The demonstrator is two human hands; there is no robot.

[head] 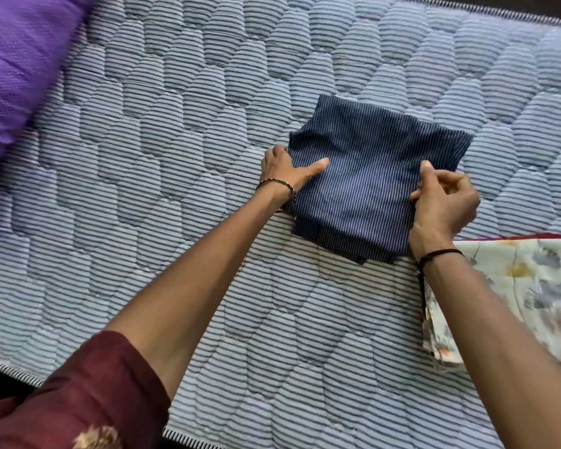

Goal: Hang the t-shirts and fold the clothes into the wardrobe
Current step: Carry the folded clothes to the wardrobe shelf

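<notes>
**Navy striped garment — square the fold before you lift it**

The navy striped garment lies folded into a rough square on the striped quilted mattress, right of centre and towards the far side. A floral cloth sits just beside its near right corner, and a purple cloth lies well apart at the far left.

Your left hand grips the left edge, with the thumb laid flat on top and the fingers curled at the edge; whether they reach under the layers is hidden. Your right hand pinches the right edge between thumb and fingertips, the other fingers loosely curled.

The folding looks nearly done, but the layers do not line up. A lower layer peeks out along the near edge, and the far right corner sticks out past the rest. Draw the two edges gently apart to take up the slack, then nudge the stray layers in so the sides stack flush. Press the top flat with an open palm before you lift.

Thin woven cloth like this probably slides on itself — so when you carry it to the wardrobe, get fingers under the whole stack rather than holding only the top layer. Keep it off the floral cloth, so the two do not tangle.
</notes>
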